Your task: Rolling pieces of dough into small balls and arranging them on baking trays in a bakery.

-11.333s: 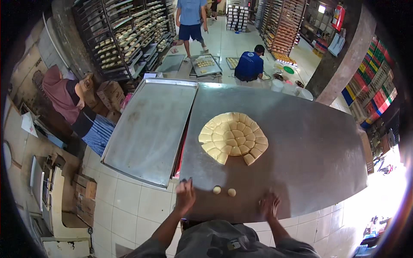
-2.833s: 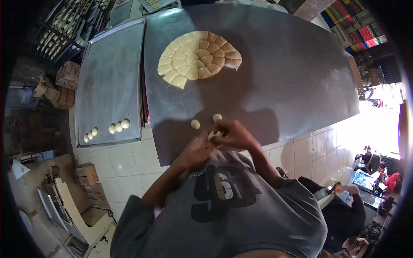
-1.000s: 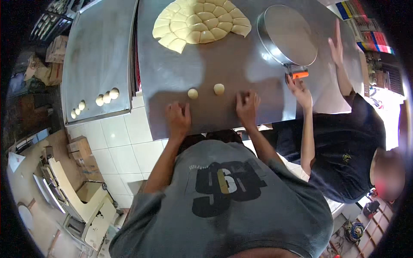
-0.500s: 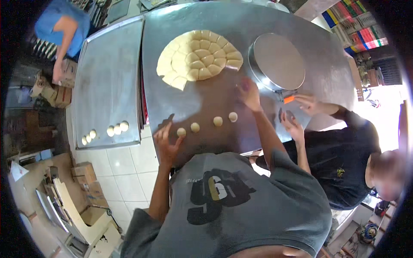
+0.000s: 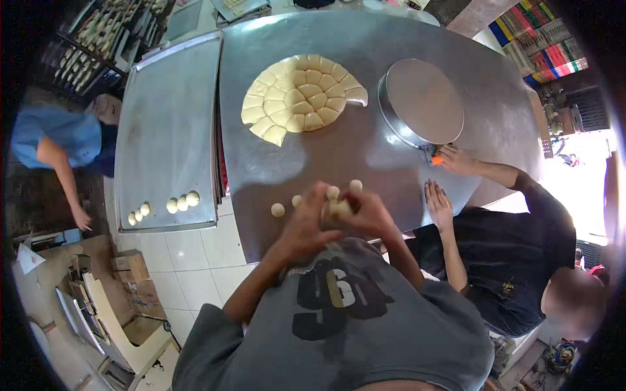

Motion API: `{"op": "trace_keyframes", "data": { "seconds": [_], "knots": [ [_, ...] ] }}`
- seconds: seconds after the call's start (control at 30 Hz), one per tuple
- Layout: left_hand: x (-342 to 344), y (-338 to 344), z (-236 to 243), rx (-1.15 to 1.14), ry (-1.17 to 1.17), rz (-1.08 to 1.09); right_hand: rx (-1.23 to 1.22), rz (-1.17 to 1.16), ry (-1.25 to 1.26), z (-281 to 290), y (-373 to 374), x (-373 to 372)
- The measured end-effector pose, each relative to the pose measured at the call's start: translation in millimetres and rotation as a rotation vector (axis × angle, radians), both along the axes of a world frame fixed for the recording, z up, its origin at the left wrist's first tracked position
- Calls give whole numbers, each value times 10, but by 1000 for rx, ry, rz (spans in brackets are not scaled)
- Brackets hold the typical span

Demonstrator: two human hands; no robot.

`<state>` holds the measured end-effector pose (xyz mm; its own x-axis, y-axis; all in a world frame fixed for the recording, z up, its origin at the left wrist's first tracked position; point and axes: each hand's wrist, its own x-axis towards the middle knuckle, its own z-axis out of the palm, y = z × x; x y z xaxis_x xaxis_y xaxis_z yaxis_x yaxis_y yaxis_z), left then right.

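Note:
My left hand (image 5: 301, 227) is over the near edge of the steel table, fingers stretched and thumb apart, slightly blurred. Facing it, my right hand (image 5: 372, 214) curls around a pale piece of dough (image 5: 339, 208), partly hidden by the fingers. Several small round dough balls (image 5: 278, 210) lie in a row just beyond my hands, some partly covered by them. Farther off is a large flat round of dough (image 5: 297, 98) scored into many pieces, with a ragged notch at its right and near-left edges.
A round metal pan (image 5: 424, 101) stands at the right; a co-worker's hand (image 5: 453, 159) is by an orange-handled tool (image 5: 435, 159). To the left, a large metal tray (image 5: 171, 117) carries several dough balls (image 5: 182, 201). Another person in blue (image 5: 59, 140) stands beyond it.
My right hand has come back from near the scored dough with a piece, and my left hand has moved right to meet it. The co-worker's hand moved nearer the pan; the person in blue moved nearer.

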<state>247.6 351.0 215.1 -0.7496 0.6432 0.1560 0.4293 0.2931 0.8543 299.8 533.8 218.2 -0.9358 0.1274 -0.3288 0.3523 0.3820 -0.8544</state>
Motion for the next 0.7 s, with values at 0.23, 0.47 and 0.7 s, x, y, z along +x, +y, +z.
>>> {"op": "trace_keyframes", "data": {
  "seconds": [0.23, 0.47, 0.7],
  "knots": [
    [-114, 58, -132, -553, -480, -450, -246, 372, -158, -109, 575, -37],
    [-251, -136, -520, -251, -55, -304, -77, 306, 142, -301, -325, -376],
    [-204, -237, 33, -371, 98, -301, -422, 809, -178, -356, 24, -354]
  ]
}}
